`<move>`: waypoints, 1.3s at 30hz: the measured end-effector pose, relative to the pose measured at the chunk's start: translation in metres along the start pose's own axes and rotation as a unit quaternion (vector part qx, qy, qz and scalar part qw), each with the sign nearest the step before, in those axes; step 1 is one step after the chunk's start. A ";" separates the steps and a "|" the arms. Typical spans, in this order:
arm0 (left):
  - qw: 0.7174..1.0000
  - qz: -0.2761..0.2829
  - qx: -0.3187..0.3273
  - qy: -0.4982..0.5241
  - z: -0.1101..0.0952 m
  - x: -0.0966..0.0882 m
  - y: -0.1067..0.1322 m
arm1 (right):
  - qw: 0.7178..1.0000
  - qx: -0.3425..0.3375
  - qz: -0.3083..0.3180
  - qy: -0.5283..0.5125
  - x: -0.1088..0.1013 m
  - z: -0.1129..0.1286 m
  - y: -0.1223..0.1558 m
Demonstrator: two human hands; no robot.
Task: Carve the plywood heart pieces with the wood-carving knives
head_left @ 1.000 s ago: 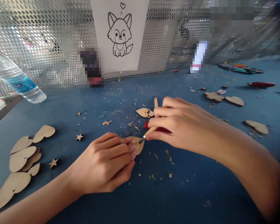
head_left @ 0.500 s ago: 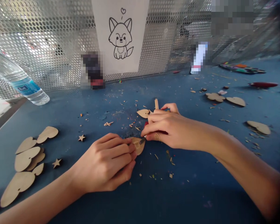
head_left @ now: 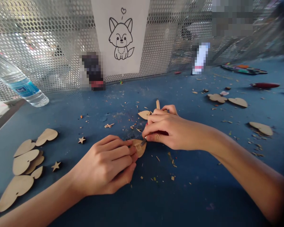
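Blue table (head_left: 132,208) strewn with chips and shavings, perforated metal wall (head_left: 68,67) behind it, fox drawing (head_left: 119,66) on paper upright at the far middle, water bottle (head_left: 25,86) leaning at far left. Main change: right hand (head_left: 171,130) has choked down on the carving tool (head_left: 144,141). One second ago its pale handle and metal collar showed between the fingertips and the wood; now the fingers cover most of that and only the short blade end pokes out. Likely means a tighter, more controlled cut, my judgement. Blade end is at the right part of the wooden heart (head_left: 140,152), just beside a squarish carved patch, which shows more clearly than a second ago. Heart lies flat on the table, near middle, between the hands. Left hand (head_left: 110,165) is closed over the heart's left part, fingers bunched, pinning it; same hold in both earlier frames. Right hand is gripping the tool. Against half a second ago: nearly identical, view slid slightly, blade seemingly in the same spot. Something red (head_left: 162,132) shows under the right hand; can't tell if touched. Pale stick (head_left: 157,104) just beyond it. Loose hearts (head_left: 26,161) and a star (head_left: 56,166) at left, untouched.
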State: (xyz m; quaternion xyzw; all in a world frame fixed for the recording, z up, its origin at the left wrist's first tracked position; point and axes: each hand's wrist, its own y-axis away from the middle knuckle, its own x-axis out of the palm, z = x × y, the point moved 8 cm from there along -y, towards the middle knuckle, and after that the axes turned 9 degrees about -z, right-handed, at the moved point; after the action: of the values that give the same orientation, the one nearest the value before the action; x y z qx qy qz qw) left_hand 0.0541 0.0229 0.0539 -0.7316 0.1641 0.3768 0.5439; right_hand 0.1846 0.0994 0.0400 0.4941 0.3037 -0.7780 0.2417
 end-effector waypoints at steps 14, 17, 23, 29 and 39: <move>1.000 0.024 -0.017 0.005 0.002 0.001 -0.002 | 0.999 -0.005 -0.026 0.035 -0.007 0.003 0.001; 1.000 0.023 -0.016 0.010 0.002 0.001 -0.002 | 0.999 -0.015 -0.027 0.043 -0.007 0.005 0.002; 0.999 0.032 -0.017 0.005 0.003 0.003 0.001 | 0.999 -0.013 -0.013 0.026 -0.008 0.010 0.004; 0.999 0.035 -0.032 0.018 0.004 0.004 0.001 | 0.999 0.002 -0.030 0.022 -0.015 0.009 0.002; 0.995 0.078 -0.049 -0.042 0.014 0.011 0.002 | 0.995 0.033 -0.064 0.074 -0.017 -0.007 0.003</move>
State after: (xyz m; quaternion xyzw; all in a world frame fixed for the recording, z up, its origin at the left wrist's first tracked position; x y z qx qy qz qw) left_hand 0.0551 0.0366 0.0429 -0.7256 0.1790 0.4561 0.4831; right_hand 0.1971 0.1036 0.0524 0.5372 0.3261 -0.7628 0.1522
